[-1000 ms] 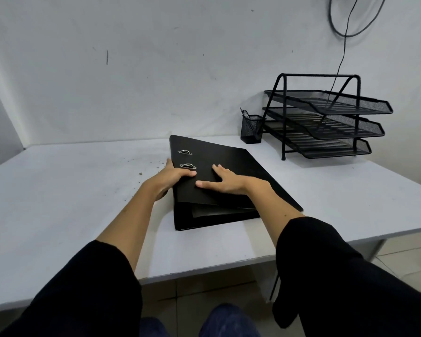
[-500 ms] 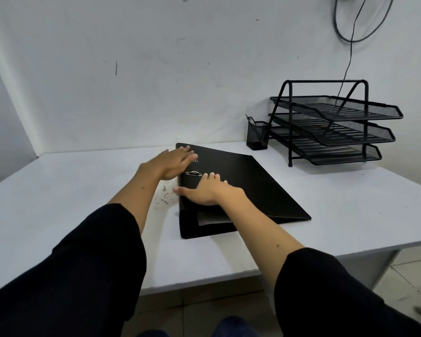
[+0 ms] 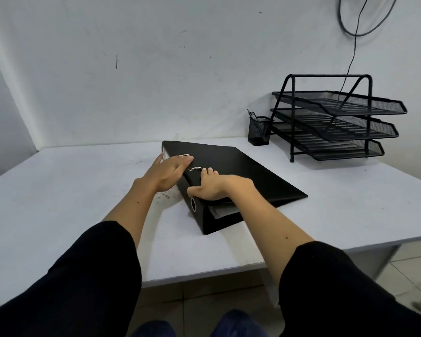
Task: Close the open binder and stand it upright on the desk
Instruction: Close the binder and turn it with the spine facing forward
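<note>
A black lever-arch binder lies closed on the white desk, its spine facing left and towards me, with a round finger hole low on the spine. Pale paper edges stick out at its near end. My left hand grips the far part of the spine, fingers over the cover by a metal slot, thumb down the spine side. My right hand grips the spine nearer to me, fingers on the cover, thumb just above the finger hole.
A black three-tier mesh tray rack stands at the back right, with a mesh pen cup beside it. Dark specks lie on the desk left of the binder. A cable hangs down the wall above the rack.
Both hands slid from lying flat on the cover to the spine edge. The spine side now shows more, and the binder has turned slightly.
</note>
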